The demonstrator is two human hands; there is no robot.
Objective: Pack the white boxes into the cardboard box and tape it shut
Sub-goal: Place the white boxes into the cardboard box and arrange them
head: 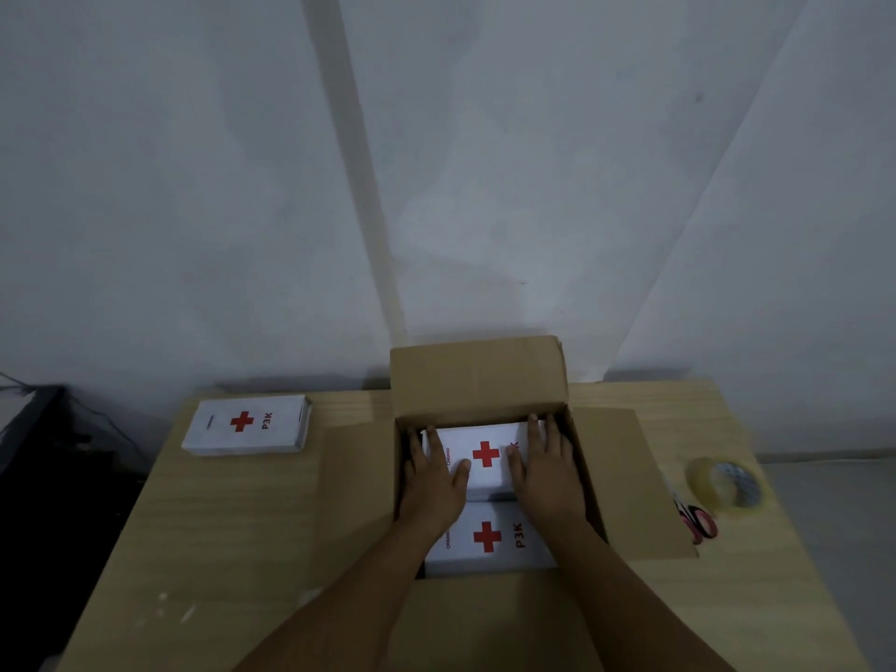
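Observation:
An open cardboard box [477, 375] stands at the middle of the table with its flaps spread. Inside, a white box with a red cross [485, 453] lies at the far end, and a second white box [489, 538] lies nearer me. My left hand [434, 482] rests flat on the far box's left side with straight fingers. On the same box's right side lies my right hand [545, 470], also flat. A third white box [247, 424] sits on the table at the far left.
A roll of clear tape [725, 482] and red-handled scissors [698, 521] lie at the table's right edge [776, 550]. A white wall rises directly behind the table. Dark furniture and cables stand off the left side.

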